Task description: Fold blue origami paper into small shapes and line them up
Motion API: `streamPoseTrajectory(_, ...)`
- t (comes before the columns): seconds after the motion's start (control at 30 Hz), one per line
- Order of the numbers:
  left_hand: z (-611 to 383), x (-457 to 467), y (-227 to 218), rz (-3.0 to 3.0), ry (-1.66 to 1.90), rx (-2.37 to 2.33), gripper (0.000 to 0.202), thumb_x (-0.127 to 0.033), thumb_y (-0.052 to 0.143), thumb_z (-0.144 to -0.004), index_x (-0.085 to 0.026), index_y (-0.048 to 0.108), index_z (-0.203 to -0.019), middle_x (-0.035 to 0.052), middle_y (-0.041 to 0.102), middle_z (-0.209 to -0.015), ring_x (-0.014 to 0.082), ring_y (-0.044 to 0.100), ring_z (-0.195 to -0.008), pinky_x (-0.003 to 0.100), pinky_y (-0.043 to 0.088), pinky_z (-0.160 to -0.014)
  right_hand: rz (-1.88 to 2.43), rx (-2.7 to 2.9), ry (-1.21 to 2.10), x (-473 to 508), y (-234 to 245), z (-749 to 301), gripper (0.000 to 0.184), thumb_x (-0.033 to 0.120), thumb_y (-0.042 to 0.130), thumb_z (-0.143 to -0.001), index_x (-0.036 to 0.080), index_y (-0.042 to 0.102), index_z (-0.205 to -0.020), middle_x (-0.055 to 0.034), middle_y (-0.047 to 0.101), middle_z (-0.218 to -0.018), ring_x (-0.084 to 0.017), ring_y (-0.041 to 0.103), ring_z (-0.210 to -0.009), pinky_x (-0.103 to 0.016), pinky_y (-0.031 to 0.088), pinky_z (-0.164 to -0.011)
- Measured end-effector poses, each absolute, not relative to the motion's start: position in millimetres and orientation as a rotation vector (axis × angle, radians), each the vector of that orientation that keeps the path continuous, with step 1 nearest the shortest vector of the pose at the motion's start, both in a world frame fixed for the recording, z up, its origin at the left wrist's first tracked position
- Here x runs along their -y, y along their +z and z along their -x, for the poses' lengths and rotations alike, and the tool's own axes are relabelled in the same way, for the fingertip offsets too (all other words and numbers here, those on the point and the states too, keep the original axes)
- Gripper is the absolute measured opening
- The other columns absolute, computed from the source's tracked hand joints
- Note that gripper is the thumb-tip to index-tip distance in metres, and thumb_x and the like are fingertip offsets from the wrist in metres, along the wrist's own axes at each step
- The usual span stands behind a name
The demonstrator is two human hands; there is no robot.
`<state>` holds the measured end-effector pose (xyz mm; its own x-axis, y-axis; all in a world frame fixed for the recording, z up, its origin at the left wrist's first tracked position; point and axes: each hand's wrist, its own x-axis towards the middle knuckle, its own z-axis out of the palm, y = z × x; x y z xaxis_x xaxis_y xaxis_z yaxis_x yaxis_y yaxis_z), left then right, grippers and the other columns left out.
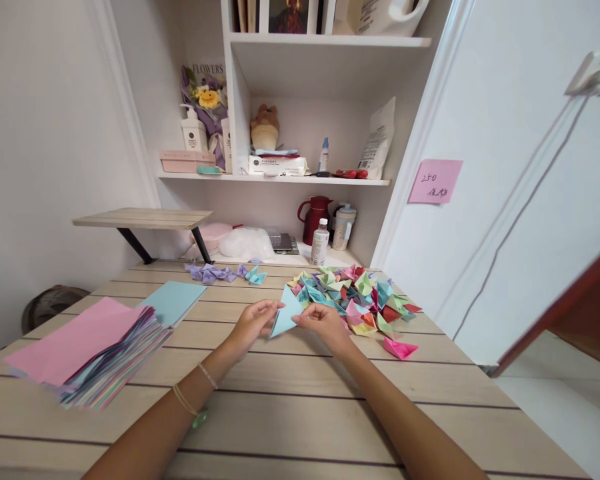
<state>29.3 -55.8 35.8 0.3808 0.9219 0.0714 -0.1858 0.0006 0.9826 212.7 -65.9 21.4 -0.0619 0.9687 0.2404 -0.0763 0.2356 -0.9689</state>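
- Left hand [253, 325] and right hand [324, 323]: fingers pinched together on opposite edges of a light-blue folded paper [286, 312].
- Paper: triangular, apex pointing away toward the shelf, long axis near upright, held just above the wooden table [300, 413].
- Beside it: pile of folded coloured pieces [360, 297].

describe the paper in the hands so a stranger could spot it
On the wooden table, left of the heap of colourful folded pieces, the left hand and right hand meet. Between them is a light blue pointed paper. It is the only paper held in fingers.
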Motion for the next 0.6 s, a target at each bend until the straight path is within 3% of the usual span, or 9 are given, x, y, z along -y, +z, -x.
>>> streamPoseTrajectory(0.13,-32.6,58.9,37.0,-1.269,1.044,-0.729,0.063,-0.027,0.077,-0.051,-0.015,0.05,-0.107,0.012,0.066,-0.092,0.0199,0.064,-0.075,0.028,0.049,-0.064,0.955,1.283,1.086,65.0,19.1,-212.7,0.028,0.037,0.076,-0.052,0.017,0.058,-0.058,0.0013,0.059,-0.056,-0.012,0.051,-0.053,-0.024,0.038,-0.052)
streamPoseTrajectory(0.23,-34.2,58.8,33.0,-1.248,1.039,-0.755,0.073,-0.025,0.077,-0.051,-0.016,0.042,-0.114,0.0109,0.068,-0.084,0.02,0.065,-0.072,0.032,0.05,-0.065,0.954,1.26,1.072,65.5,19.8,-212.8,0.028,0.037,0.077,-0.05,0.017,0.058,-0.057,0.0011,0.059,-0.056,-0.013,0.053,-0.053,-0.025,0.04,-0.053)
streamPoseTrajectory(0.33,-33.7,56.8,28.0,-1.225,1.001,-0.808,0.064,-0.029,0.075,-0.056,-0.013,0.046,-0.111,0.0099,0.068,-0.076,0.019,0.064,-0.067,0.033,0.05,-0.065,0.96,1.216,1.108,66.3,21.5,-213.4,0.033,0.036,0.077,-0.049,0.018,0.061,-0.07,-0.0004,0.063,-0.06,-0.017,0.058,-0.058,-0.028,0.043,-0.055)
streamPoseTrajectory(0.47,-33.0,54.3,26.1,-1.231,0.978,-0.86,0.051,-0.032,0.074,-0.056,-0.011,0.056,-0.098,0.0099,0.068,-0.071,0.018,0.064,-0.064,0.031,0.051,-0.063,0.97,1.172,1.191,65.9,21.2,-215.3,0.059,0.034,0.078,-0.047,0.018,0.058,-0.1,-0.001,0.066,-0.064,-0.02,0.062,-0.063,-0.03,0.047,-0.059)
streamPoseTrajectory(0.6,-33.3,53.8,27.6,-1.27,0.928,-0.856,0.036,-0.034,0.073,-0.057,-0.009,0.061,-0.08,0.0101,0.068,-0.068,0.0163,0.063,-0.062,0.028,0.05,-0.061,0.996,1.153,1.241,63.8,18.0,-216.8,0.048,0.035,0.078,-0.047,0.013,0.063,-0.087,-0.0039,0.066,-0.063,-0.019,0.062,-0.061,-0.029,0.048,-0.058)
